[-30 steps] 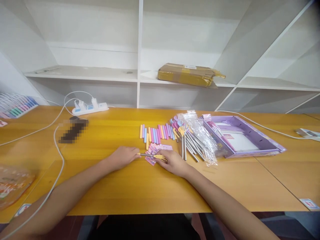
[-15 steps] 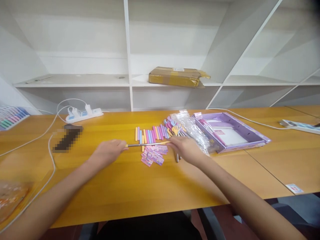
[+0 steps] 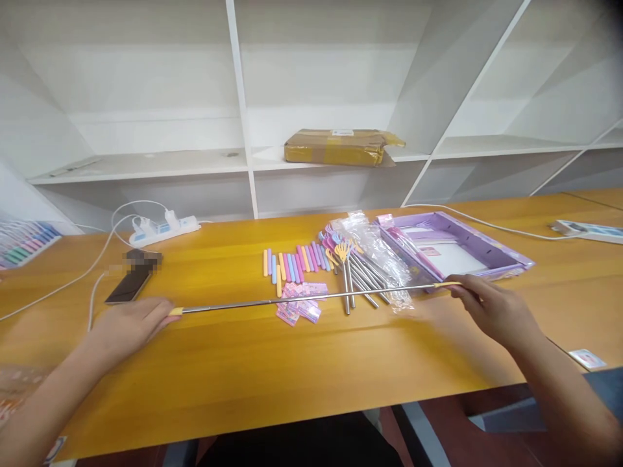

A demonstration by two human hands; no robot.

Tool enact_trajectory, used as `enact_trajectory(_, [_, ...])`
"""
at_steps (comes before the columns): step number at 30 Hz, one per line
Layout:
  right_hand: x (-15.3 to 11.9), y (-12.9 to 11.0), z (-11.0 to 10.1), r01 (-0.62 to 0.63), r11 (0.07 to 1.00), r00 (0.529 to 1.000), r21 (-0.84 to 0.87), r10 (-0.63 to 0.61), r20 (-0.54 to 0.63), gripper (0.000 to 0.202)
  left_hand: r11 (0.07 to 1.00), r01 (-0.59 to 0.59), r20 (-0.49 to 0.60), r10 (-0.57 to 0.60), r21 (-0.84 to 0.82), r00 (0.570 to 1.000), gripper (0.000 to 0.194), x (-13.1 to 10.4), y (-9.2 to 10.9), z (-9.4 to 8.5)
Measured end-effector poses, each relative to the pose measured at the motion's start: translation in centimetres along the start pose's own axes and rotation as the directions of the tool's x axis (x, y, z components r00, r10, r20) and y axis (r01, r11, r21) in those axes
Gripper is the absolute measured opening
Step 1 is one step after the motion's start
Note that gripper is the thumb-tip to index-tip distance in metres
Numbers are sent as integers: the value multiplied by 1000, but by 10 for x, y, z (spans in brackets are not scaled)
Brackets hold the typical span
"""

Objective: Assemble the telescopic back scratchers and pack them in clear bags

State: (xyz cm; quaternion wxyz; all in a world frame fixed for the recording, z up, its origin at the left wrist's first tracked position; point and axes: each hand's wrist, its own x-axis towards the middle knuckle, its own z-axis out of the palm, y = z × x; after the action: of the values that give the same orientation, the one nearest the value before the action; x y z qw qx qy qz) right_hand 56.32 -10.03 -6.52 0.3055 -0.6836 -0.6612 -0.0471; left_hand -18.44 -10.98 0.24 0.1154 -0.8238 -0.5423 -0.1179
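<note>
A telescopic back scratcher (image 3: 311, 298) with yellow ends is stretched out across the view, its thin metal rod drawn long. My left hand (image 3: 134, 324) is closed round one yellow end. The other yellow end is pinched in my right hand (image 3: 496, 308), which hides part of it. Behind the rod lie metal-stemmed scratchers with colourful claw heads (image 3: 342, 251), bunched together. Several pastel handle sleeves (image 3: 296, 264) in yellow, blue, pink and purple are lined up beside them. Small pink printed cards (image 3: 299, 310) lie in a loose pile under the rod.
Right of the bunch are clear plastic bags (image 3: 374, 256) and a purple tray-like box (image 3: 491, 241). A phone (image 3: 130, 284) and a white power strip (image 3: 165, 232) with cables lie at left. Another strip (image 3: 588, 230) sits far right. A taped carton (image 3: 335, 148) rests on the shelf.
My hands have moved far apart, left hand leftward and right hand rightward. The back scratcher's rod between them has lengthened, and the metal stems behind are now more visible.
</note>
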Motion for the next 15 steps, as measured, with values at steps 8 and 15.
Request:
enact_trajectory(8, [13, 4, 18, -213, 972, 976, 99, 208, 61, 33, 997, -68, 130, 64, 23, 989, 53, 11, 13, 12])
enact_trajectory(15, [64, -39, 26, -445, 871, 868, 207, 477, -139, 30, 999, -38, 129, 38, -8, 991, 44, 44, 51, 17])
